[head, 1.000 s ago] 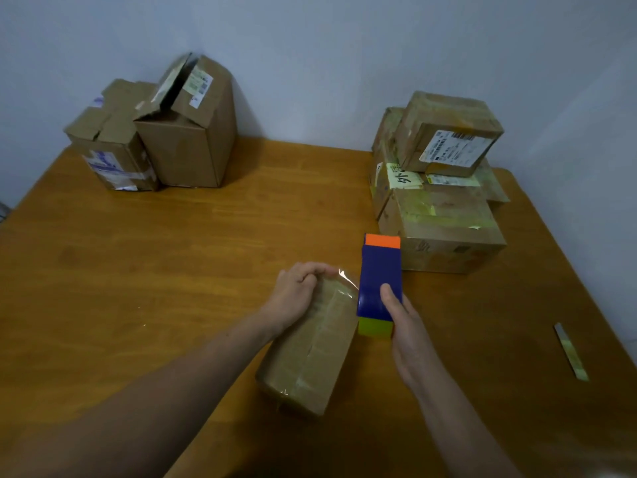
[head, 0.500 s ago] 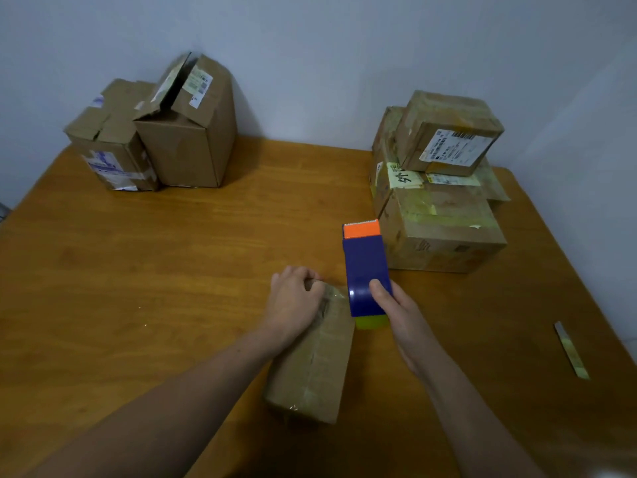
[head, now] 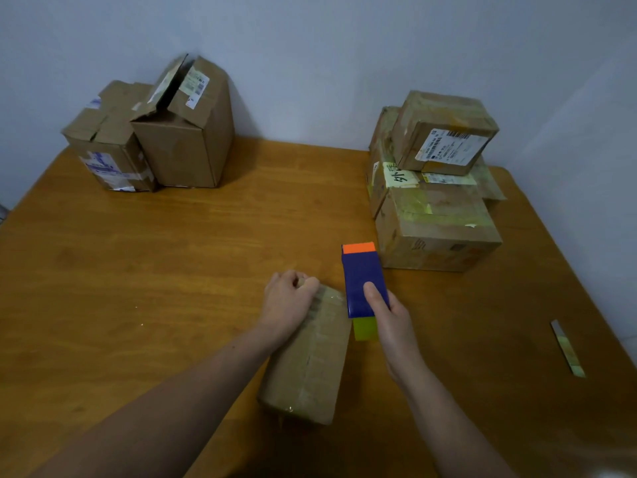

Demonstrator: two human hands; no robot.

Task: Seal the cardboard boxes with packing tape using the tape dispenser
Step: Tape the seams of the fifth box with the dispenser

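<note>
Two hands in view. I see the left hand (head: 287, 303) with its fingers curled over the far end of the small box (head: 310, 367), pressing it down. The box lies on the table (head: 172, 270) just ahead, with tape along its top seam.

The right hand (head: 389, 322) grips the tape dispenser (head: 362, 274), index finger straight along its blue back. The dispenser is just beside the box's far right corner.

Versus 1.0 s ago: the dispenser has shifted left toward the box, and the box has turned less askew.

Far left: the taller box (head: 186, 146) has its flaps ajar, with a lower box (head: 103, 146) touching it; I cannot see inside either. Far right: the stack of boxes (head: 437, 215) is closed and taped, contents hidden. A loose strip (head: 568, 350) lies near the right edge.
</note>
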